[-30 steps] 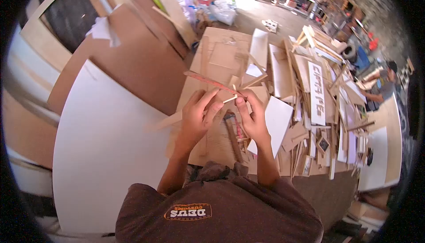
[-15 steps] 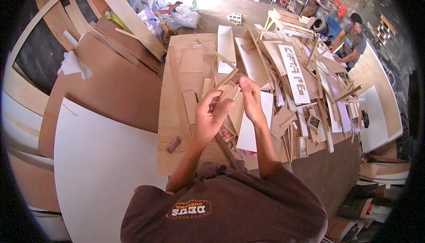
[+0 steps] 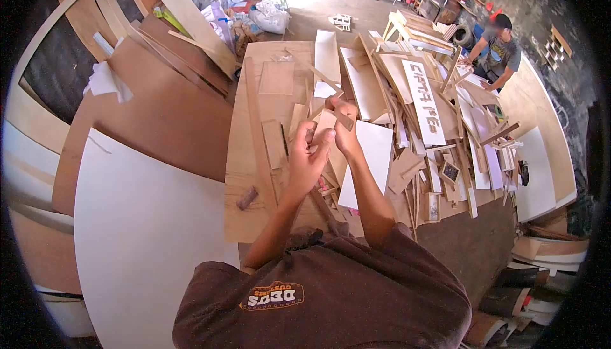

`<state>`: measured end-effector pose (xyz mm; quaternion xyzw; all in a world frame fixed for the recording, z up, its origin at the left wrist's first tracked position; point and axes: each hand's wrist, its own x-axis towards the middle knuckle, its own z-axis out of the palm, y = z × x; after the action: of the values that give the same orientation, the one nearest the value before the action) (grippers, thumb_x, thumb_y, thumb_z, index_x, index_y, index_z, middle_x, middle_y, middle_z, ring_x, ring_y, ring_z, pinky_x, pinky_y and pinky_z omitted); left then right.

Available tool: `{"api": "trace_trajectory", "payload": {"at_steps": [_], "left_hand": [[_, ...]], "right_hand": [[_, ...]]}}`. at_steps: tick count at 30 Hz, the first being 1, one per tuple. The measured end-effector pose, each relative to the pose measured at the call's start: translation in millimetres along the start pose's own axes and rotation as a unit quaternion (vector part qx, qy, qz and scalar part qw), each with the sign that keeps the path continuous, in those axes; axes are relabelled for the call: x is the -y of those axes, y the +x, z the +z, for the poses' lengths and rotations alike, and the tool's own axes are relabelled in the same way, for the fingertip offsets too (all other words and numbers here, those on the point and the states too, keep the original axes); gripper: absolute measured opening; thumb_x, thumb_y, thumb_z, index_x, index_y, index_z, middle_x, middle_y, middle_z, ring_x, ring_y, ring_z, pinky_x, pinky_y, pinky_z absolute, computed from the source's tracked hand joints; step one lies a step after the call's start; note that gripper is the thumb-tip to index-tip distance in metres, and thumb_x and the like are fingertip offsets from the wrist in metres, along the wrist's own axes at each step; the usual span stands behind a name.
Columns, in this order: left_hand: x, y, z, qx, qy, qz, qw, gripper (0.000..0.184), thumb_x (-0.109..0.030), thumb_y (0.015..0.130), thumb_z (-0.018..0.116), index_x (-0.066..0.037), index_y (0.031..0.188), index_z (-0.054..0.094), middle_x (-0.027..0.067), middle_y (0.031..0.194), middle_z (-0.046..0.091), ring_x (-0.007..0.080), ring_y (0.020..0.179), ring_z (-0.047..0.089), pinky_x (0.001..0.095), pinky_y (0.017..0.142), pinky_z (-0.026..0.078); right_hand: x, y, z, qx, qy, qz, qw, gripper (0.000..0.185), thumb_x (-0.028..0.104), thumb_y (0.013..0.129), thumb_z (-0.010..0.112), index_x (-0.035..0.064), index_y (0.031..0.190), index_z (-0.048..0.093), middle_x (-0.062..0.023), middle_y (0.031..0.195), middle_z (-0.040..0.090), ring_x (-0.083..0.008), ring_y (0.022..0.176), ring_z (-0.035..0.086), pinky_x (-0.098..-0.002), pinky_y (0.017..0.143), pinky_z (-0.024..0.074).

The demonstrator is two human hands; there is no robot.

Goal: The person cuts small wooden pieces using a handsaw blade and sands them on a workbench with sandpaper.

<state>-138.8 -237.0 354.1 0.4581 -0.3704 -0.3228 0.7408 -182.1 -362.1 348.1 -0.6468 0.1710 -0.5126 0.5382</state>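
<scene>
Above the workbench, my left hand (image 3: 307,158) is closed round a small pale wooden block (image 3: 325,124), its thumb pressed on the near end. Close beside it, my right hand (image 3: 347,138) grips a small brown flat piece that looks like sandpaper (image 3: 345,120), which sticks out past the fingers to the right. The two hands almost meet at the block. Beneath them, thin wooden strips and a white panel (image 3: 367,167) lie on the plywood bench top (image 3: 245,229).
A brown roll (image 3: 247,198) lies at the bench's near left. Offcuts, open boxes and a board with cut-out letters (image 3: 423,103) crowd the right half. Large white (image 3: 153,234) and brown sheets stand at left. Another person (image 3: 499,53) works at the far right.
The right hand has shifted slightly left and turned, so the brown piece shows more. The wooden block has tilted, its broad face now towards me. The view has moved slightly.
</scene>
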Motion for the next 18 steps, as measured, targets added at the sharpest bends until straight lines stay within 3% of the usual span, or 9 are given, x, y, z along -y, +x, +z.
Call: {"api": "trace_trajectory", "payload": {"at_steps": [2, 3, 5, 9, 12, 18], "left_hand": [[7.8, -1.0, -2.0, -0.010, 0.000, -0.002, 1.000, 0.022, -0.019, 0.097, 0.064, -0.005, 0.104, 0.050, -0.0026, 0.067, 0.053, 0.0035, 0.054, 0.045, 0.0204, 0.048, 0.035], [12.0, -0.8, -3.8, -0.010, 0.004, -0.006, 1.000, 0.026, -0.021, 0.096, 0.065, -0.003, 0.107, 0.050, -0.0004, 0.073, 0.056, 0.0029, 0.060, 0.046, 0.0195, 0.050, 0.036], [21.1, -1.5, -3.6, -0.008, 0.006, -0.013, 1.000, 0.030, -0.022, 0.096, 0.066, -0.001, 0.109, 0.050, 0.0018, 0.079, 0.058, 0.0023, 0.066, 0.047, 0.0185, 0.053, 0.036], [25.0, -1.1, -2.8, -0.028, 0.016, 0.014, 0.999, 0.029, -0.023, 0.096, 0.066, 0.000, 0.107, 0.051, 0.0016, 0.080, 0.059, 0.0026, 0.069, 0.049, 0.0190, 0.055, 0.038], [18.7, -0.7, -2.9, -0.030, 0.006, 0.012, 0.999, 0.028, -0.022, 0.095, 0.066, -0.001, 0.106, 0.051, 0.0012, 0.081, 0.059, 0.0033, 0.069, 0.049, 0.0199, 0.056, 0.039], [18.5, 1.5, -2.0, -0.033, 0.011, 0.012, 0.999, 0.022, -0.018, 0.096, 0.066, -0.002, 0.100, 0.051, -0.0016, 0.078, 0.055, 0.0017, 0.066, 0.047, 0.0193, 0.053, 0.036]], "right_hand": [[-3.5, -3.5, -0.1, -0.004, -0.015, 0.016, 1.000, 0.056, 0.051, 0.099, 0.044, 0.0077, 0.065, 0.033, 0.0041, 0.065, 0.032, -0.0081, 0.061, 0.031, -0.0286, 0.052, 0.0256], [-11.7, -2.8, -1.2, -0.004, -0.016, 0.015, 1.000, 0.056, 0.051, 0.099, 0.044, 0.0077, 0.065, 0.033, 0.0041, 0.065, 0.032, -0.0081, 0.061, 0.031, -0.0286, 0.052, 0.0256], [-30.2, -2.9, -5.5, -0.042, -0.012, -0.006, 0.999, 0.039, 0.023, 0.097, 0.051, -0.0001, 0.065, 0.051, 0.0004, 0.063, 0.049, -0.0094, 0.062, 0.044, -0.0287, 0.057, 0.0353], [-15.5, -0.2, -7.3, -0.003, 0.011, 0.037, 0.999, 0.037, 0.021, 0.096, 0.050, 0.0008, 0.065, 0.047, 0.0016, 0.062, 0.045, -0.0095, 0.062, 0.042, -0.0295, 0.057, 0.0339], [-12.0, 2.7, -7.3, 0.027, 0.011, 0.022, 0.999, 0.036, 0.020, 0.095, 0.048, 0.0011, 0.064, 0.046, 0.0022, 0.062, 0.043, -0.0094, 0.062, 0.040, -0.0298, 0.057, 0.0329], [-1.6, 6.1, -0.2, -0.018, -0.008, -0.049, 0.999, 0.038, 0.018, 0.094, 0.049, 0.0005, 0.062, 0.040, 0.0012, 0.062, 0.040, -0.0110, 0.064, 0.037, -0.0310, 0.062, 0.0339]]}}
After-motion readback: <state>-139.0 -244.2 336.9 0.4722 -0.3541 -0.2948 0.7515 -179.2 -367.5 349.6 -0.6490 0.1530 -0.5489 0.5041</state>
